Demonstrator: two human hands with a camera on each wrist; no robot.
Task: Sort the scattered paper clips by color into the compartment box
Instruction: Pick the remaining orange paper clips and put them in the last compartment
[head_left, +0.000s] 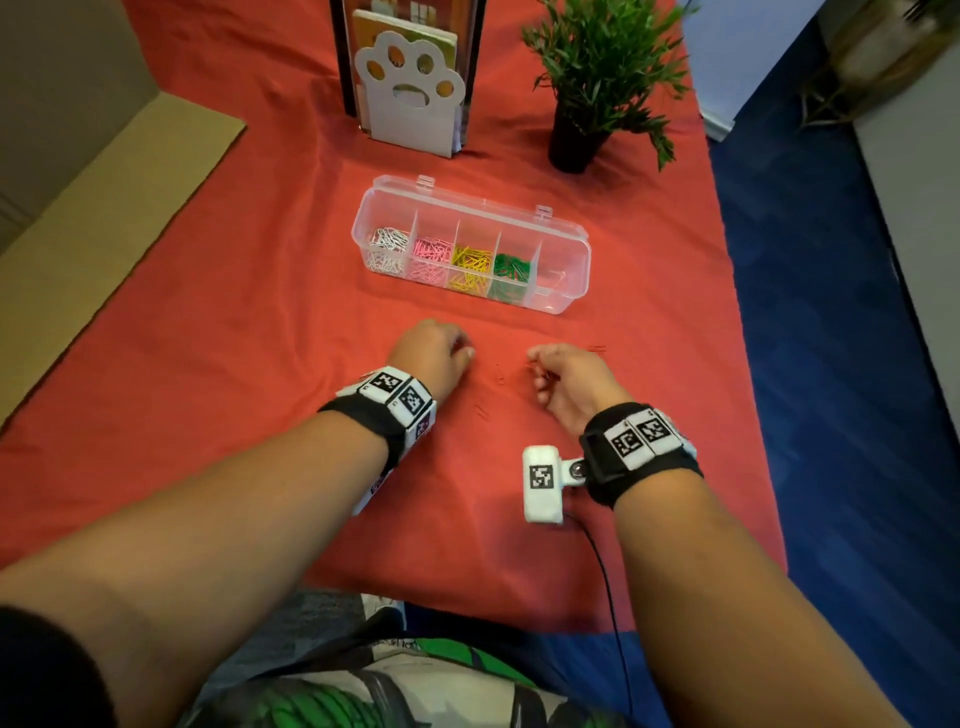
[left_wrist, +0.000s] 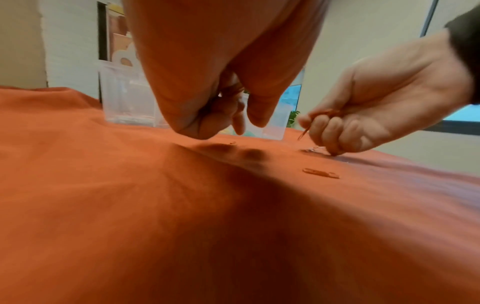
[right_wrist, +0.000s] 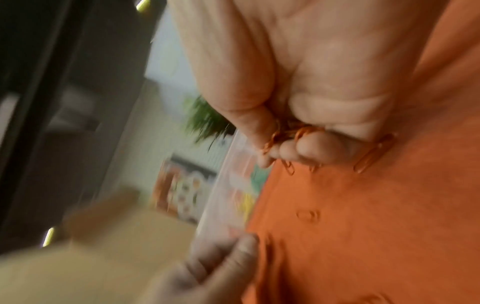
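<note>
The clear compartment box (head_left: 563, 270) lies open on the red cloth, with white, pink, yellow and green clips (head_left: 511, 266) in separate cells; its right end cell looks nearly bare. Just in front of it my left hand (head_left: 467, 353) hovers low with its fingers curled, and thin orange wire shows in its grip (left_wrist: 230, 90). My right hand (head_left: 535, 364) grips a bunch of orange-red paper clips (right_wrist: 298, 133) whose ends poke out below the fingers. Loose orange-red clips (left_wrist: 320, 173) lie on the cloth between the hands, hard to see against it.
A white paw-shaped holder (head_left: 410, 88) and a potted plant (head_left: 597, 78) stand behind the box. Flat cardboard (head_left: 104, 218) lies at the left. The table's right edge drops to blue floor (head_left: 831, 364). A cable (head_left: 608, 571) trails from the right wrist camera.
</note>
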